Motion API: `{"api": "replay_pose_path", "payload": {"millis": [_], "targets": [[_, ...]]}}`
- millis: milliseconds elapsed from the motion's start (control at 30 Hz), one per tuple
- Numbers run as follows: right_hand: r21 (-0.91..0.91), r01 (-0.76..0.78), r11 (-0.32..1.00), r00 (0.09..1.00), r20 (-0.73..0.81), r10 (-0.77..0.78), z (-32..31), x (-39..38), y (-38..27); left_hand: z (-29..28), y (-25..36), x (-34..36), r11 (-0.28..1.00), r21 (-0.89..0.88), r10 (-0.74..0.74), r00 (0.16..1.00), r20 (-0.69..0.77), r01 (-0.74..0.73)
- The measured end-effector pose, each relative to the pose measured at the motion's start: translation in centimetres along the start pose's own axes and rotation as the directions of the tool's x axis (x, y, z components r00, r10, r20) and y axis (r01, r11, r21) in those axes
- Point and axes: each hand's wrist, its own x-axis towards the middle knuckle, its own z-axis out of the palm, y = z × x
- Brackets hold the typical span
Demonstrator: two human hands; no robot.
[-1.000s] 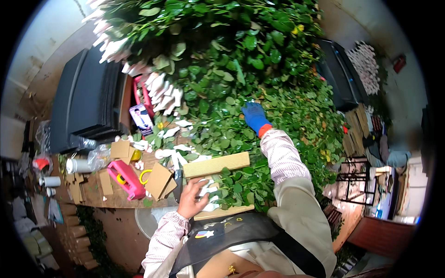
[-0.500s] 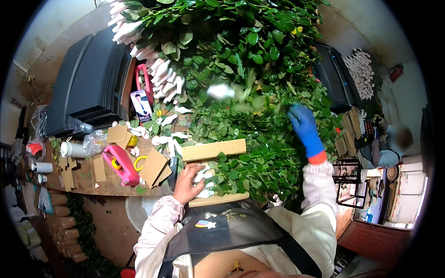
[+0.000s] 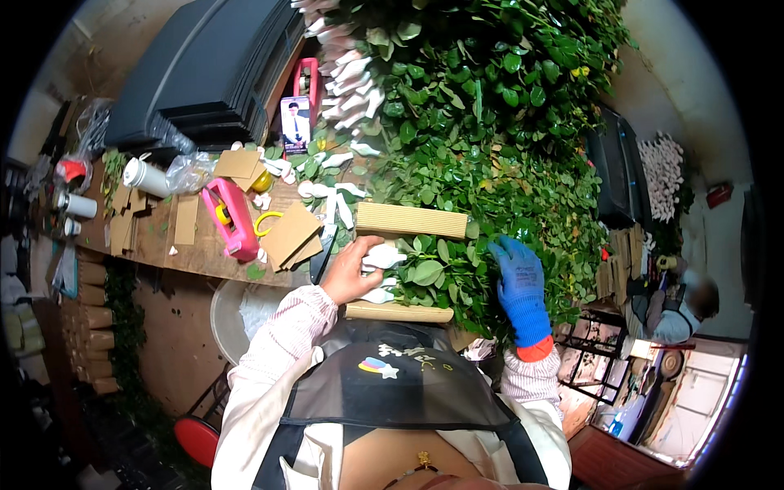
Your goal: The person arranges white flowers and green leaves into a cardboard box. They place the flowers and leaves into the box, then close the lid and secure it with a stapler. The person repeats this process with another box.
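My bare left hand (image 3: pixel 353 271) curls round white sleeved flower heads (image 3: pixel 380 258) at the left end of a bundle of leafy rose stems (image 3: pixel 437 273). It lies between two strips of ribbed cardboard, one above (image 3: pixel 411 219) and one along the front (image 3: pixel 398 313). My right hand (image 3: pixel 519 287), in a blue glove, rests on the leaves right of the bundle, fingers apart and slightly bent, with nothing visible held. More loose stems (image 3: pixel 490 196) with white sleeves cover the worktop (image 3: pixel 155 237) beyond.
A tall leafy pile (image 3: pixel 490 73) rises at the back. Dark board stacks (image 3: pixel 204 73), a pink tape dispenser (image 3: pixel 233 229), cardboard pieces (image 3: pixel 294 237) and a white cup (image 3: pixel 145 176) stand at left. A co-worker (image 3: pixel 678 314) is at right, beside a black metal rack (image 3: pixel 592 355).
My right hand reached into the foliage, swung right amid a blurred white object, and has come down nearer me. My left hand stays on the white heads. The whole view has shifted.
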Motion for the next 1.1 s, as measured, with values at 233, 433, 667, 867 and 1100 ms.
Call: {"api": "replay_pose_path", "payload": {"millis": [233, 433, 667, 867, 1100], "targets": [[0.255, 0.040, 0.966, 0.960, 0.259, -0.108, 6.5, 6.7, -10.1, 0.1, -0.1, -0.2, 1.000, -0.002, 0.025, 0.999, -0.041, -0.025], [0.297, -0.004, 0.955, 0.982, 0.182, -0.052, 8.4, 8.0, -10.0, -0.1, -0.4, -0.2, 0.997, 0.060, 0.061, 0.994, -0.089, -0.056], [0.290, -0.018, 0.957, 0.980, 0.196, -0.042, 9.5, 8.5, -10.7, -0.2, 1.5, 0.8, 0.993, 0.116, 0.008, 0.951, -0.309, 0.029], [0.271, -0.002, 0.963, 0.986, 0.161, -0.043, 11.1, 8.3, -10.1, 0.0, 1.4, -0.1, 0.998, 0.059, 0.005, 0.927, -0.376, 0.019], [0.298, 0.012, 0.955, 0.991, 0.125, -0.052, 10.8, 8.2, -9.9, -1.0, 2.0, 0.5, 0.962, 0.272, 0.072, 0.962, -0.262, 0.002]]}}
